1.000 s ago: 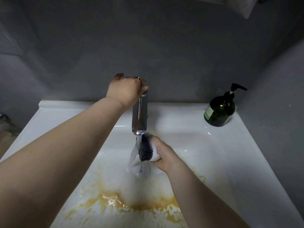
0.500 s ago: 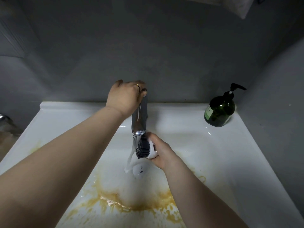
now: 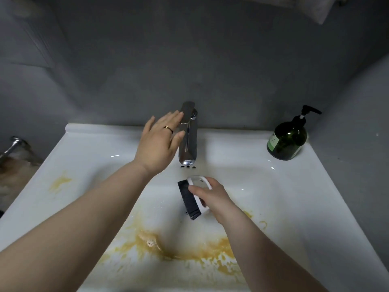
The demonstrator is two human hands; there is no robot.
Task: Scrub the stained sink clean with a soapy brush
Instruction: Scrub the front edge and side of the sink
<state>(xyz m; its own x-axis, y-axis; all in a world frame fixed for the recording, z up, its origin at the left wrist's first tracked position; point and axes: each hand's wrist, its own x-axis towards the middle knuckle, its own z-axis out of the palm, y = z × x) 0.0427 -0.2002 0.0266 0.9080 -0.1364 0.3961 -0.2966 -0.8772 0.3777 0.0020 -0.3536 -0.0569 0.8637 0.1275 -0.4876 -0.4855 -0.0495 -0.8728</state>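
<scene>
- Your right hand (image 3: pixel 212 200) grips the white-handled scrub brush with dark bristles (image 3: pixel 189 202), fingers curled through its looped handle and the thumb across the top.
- The brush hangs over the middle of the basin with its bristles facing left. Its long axis runs away from you toward the back wall.
- Your left hand (image 3: pixel 160 142) is empty, with the fingers straight and spread. The fingertips are at the flat lever of the tall chrome faucet (image 3: pixel 188 144) (whether they actually touch it, I cannot tell).
- No water falls from the spout.
- The white ceramic sink (image 3: pixel 315 186) carries a yellow-brown stain band (image 3: pixel 200 257) on the near wall of the basin. It runs left to right, below the brush and closer to your body.
- A smaller yellow smear (image 3: pixel 60 182) sits on the left ledge, well apart from both hands.
- The move turns on this: the band lies toward you from the brush, crosswise to the brush's long axis, and the right hand is the nearer one. The bristles would have to turn down and come back toward you.
- The dark green glass pump bottle (image 3: pixel 287 140) stands on the back right corner, on your brush side. I see no lather on the bristles, so soap probably comes first.
</scene>
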